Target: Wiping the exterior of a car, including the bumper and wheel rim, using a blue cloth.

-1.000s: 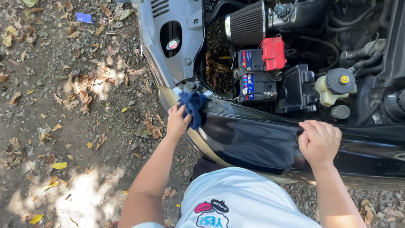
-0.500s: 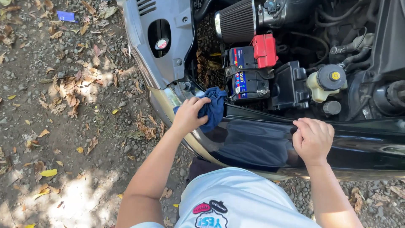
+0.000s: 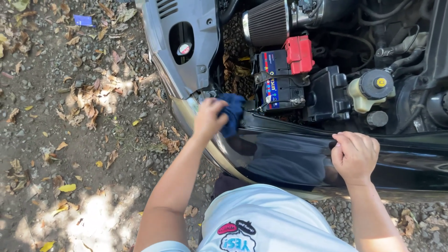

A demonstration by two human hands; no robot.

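Left hand [image 3: 208, 119] bunches blue cloth [image 3: 232, 113] against the front corner of the black fender [image 3: 298, 158], just left of the battery [image 3: 279, 81]. Right hand [image 3: 355, 156] curled shut on fender edge, empty, well apart; fender runs left-right; left hand nearer

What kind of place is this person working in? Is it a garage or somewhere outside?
It looks like outdoors, not a garage: a car with its engine bay open stands on gravel ground strewn with dry leaves and dappled sunlight. The left hand presses a blue cloth to the black fender.
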